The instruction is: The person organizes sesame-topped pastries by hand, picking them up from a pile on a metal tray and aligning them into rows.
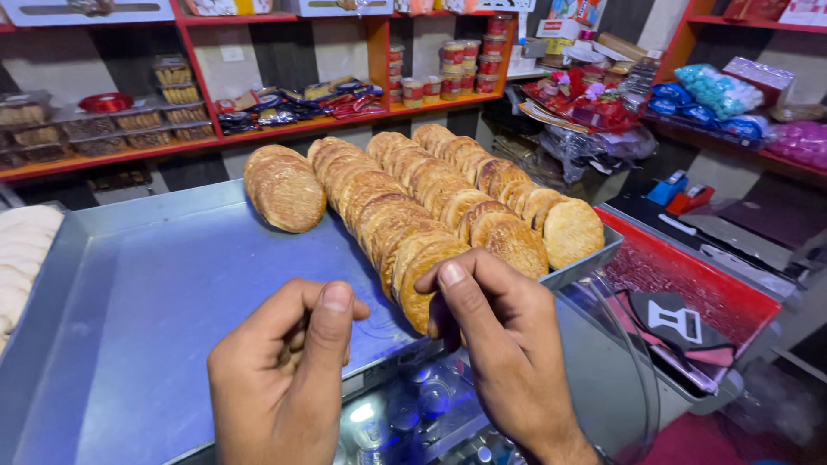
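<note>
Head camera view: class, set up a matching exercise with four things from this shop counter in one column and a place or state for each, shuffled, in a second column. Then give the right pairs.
Things
1. right hand
2. left hand
3. metal tray
4. red ribbon roll

Places or states
A. on the shelf at the back left
B. loosely closed, holding nothing, over the tray's near edge
C. fingertips on the nearest round biscuit
D. holds rows of biscuits standing on edge

Pairs: 1-C, 2-B, 3-D, 4-A
</note>
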